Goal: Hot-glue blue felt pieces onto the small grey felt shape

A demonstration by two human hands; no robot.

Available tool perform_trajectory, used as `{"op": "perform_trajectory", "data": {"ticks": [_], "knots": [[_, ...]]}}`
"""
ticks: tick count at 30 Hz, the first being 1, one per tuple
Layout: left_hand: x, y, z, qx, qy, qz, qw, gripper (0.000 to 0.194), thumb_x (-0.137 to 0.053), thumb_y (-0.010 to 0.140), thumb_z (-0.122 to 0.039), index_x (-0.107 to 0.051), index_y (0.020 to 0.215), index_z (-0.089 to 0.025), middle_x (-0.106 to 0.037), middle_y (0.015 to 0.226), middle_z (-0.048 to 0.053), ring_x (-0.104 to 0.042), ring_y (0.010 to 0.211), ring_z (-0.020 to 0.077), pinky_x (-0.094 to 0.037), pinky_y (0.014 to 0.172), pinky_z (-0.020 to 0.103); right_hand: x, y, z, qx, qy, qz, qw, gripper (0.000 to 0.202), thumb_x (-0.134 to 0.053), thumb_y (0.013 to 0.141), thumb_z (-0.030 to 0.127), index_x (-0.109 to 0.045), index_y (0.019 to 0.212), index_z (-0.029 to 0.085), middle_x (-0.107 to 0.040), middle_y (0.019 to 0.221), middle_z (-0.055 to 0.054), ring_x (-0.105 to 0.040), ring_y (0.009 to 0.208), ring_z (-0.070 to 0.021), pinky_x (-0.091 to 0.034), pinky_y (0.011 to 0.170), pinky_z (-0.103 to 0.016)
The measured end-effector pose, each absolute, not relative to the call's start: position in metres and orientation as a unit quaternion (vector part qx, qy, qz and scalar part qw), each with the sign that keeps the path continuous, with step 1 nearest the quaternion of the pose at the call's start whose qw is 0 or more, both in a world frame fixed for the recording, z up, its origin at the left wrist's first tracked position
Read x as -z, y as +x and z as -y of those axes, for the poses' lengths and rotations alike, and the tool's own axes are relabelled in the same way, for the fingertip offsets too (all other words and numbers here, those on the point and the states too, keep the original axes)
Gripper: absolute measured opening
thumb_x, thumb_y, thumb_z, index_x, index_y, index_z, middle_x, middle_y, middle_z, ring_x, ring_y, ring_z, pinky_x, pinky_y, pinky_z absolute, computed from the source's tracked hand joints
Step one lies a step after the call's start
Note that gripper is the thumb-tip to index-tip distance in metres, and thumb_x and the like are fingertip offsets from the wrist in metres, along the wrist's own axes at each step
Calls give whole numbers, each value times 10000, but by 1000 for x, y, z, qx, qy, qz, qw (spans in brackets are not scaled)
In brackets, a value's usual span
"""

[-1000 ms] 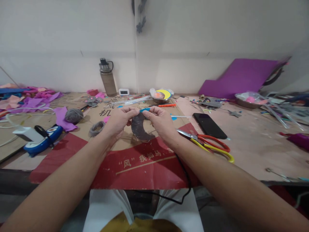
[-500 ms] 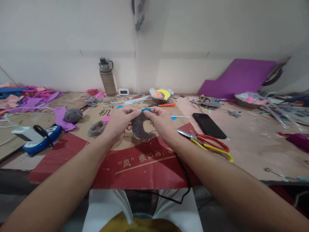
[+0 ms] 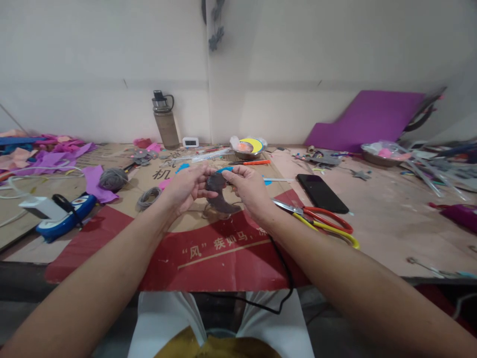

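A dark grey felt crescent (image 3: 219, 196), shaped like a moon, hangs over the cardboard in the middle of the head view. At its upper tip shows a small blue piece (image 3: 224, 170). My right hand (image 3: 248, 186) pinches the crescent at this tip between thumb and fingers. On the crescent's left side, my left hand (image 3: 192, 186) has its fingers apart, and one fingertip lies against or just beside the grey edge. A thin strand seems to hang near the crescent's lower end. A coil of grey yarn (image 3: 149, 198) lies left of my left hand.
Scissors (image 3: 316, 219) with red and yellow handles and a black phone (image 3: 322, 193) lie to the right. A yarn ball (image 3: 113, 178) and a blue power strip (image 3: 67, 216) are at left. A bottle (image 3: 166, 122) stands at the back, beside a small white clock (image 3: 190, 142).
My left hand has let go of the blue piece at the crescent's tip and spread its fingers. The right hand keeps its pinch, and the crescent has shifted slightly to the right.
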State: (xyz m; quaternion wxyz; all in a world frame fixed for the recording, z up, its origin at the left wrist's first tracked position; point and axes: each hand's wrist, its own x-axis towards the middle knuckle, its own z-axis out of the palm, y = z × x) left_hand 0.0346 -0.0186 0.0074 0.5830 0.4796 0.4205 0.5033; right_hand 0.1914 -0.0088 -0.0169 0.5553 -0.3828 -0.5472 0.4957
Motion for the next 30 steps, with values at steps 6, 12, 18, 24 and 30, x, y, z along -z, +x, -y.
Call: {"op": "perform_trajectory", "data": {"ticks": [6, 12, 18, 24, 30], "knots": [[-4, 38, 22, -500, 521, -429, 543, 302, -776, 742, -417, -694, 816, -137, -703, 792, 73, -644, 644, 140, -552, 497, 222, 15, 191, 11, -484, -388, 553, 556, 224, -671, 744, 376, -567, 681, 188, -576, 609, 33, -420, 542, -81, -321, 550, -249], [0, 35, 21, -504, 540, -425, 523, 280, -780, 729, -400, -704, 771, -134, -705, 772, 79, -666, 684, 149, -536, 521, 202, 14, 189, 14, -486, -376, 559, 557, 237, -671, 760, 369, -556, 651, 192, -561, 603, 38, -417, 542, -78, -329, 556, -249], [0, 36, 20, -491, 569, -415, 512, 317, -769, 735, -438, -692, 792, -137, -717, 759, 85, -650, 628, 138, -495, 490, 200, 15, 192, 10, -517, -362, 558, 539, 272, -697, 742, 413, -563, 671, 187, -539, 609, 35, -310, 498, -65, -219, 475, -245], [-4, 35, 21, -533, 498, -452, 513, 230, -775, 721, -344, -641, 772, -164, -700, 717, 48, -650, 602, 136, -458, 430, 177, 14, 195, 4, -594, -322, 519, 524, 405, -717, 710, 554, -540, 828, 209, -376, 611, 89, -240, 485, -52, -141, 454, -220], [-7, 36, 22, -532, 506, -432, 523, 200, -753, 746, -300, -637, 784, -142, -695, 756, 67, -679, 672, 159, -516, 466, 197, 13, 195, 5, -543, -338, 554, 533, 282, -702, 722, 420, -591, 863, 202, -531, 697, 49, -327, 531, -62, -221, 478, -233]]}}
